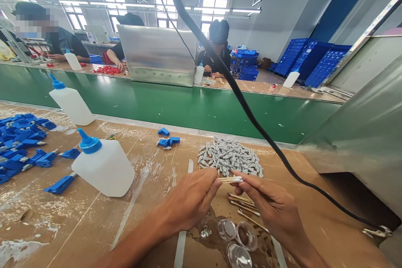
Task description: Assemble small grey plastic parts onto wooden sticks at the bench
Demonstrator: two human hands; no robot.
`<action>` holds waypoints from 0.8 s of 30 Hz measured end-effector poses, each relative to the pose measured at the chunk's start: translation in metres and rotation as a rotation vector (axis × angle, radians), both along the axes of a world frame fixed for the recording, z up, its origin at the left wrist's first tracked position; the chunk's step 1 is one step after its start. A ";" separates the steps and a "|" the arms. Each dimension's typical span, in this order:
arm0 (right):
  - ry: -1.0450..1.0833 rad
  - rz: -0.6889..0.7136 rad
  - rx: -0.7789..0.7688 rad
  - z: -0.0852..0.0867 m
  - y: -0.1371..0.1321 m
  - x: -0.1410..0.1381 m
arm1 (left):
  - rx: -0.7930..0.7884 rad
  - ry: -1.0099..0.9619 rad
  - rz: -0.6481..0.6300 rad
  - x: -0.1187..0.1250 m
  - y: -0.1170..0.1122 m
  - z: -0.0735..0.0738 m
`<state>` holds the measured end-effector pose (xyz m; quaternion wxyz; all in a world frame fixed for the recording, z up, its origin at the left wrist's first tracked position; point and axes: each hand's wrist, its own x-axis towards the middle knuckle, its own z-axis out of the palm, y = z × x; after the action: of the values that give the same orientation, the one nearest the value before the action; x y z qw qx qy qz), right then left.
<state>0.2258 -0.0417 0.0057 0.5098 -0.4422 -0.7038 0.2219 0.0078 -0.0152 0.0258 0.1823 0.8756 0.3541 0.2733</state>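
Well, left hand (193, 197) grips cotton swabs (228, 180) — right hand (276, 203) pinching their tips (239, 179).

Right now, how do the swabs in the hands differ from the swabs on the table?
The held swabs are raised between the left hand and right hand; the loose swabs lie on the table.
The held swabs are bunched nearly parallel; the loose swabs spread at different angles.
The held swabs show white tips; some loose swabs look darker-tipped.
Both have thin sticks.
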 end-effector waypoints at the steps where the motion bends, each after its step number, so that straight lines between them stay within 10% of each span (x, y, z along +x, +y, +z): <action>1: 0.015 -0.017 -0.019 -0.001 0.000 0.000 | -0.019 -0.012 -0.006 0.000 0.000 0.000; 10: 0.027 -0.058 -0.027 -0.004 0.001 0.002 | -0.238 -0.065 -0.026 -0.002 0.000 0.008; 24: -0.192 0.000 0.087 -0.002 0.003 0.001 | 0.056 0.024 -0.031 0.004 0.008 -0.003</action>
<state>0.2270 -0.0386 0.0033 0.4588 -0.4386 -0.7585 0.1478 0.0115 -0.0074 0.0229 0.1578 0.8890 0.3348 0.2697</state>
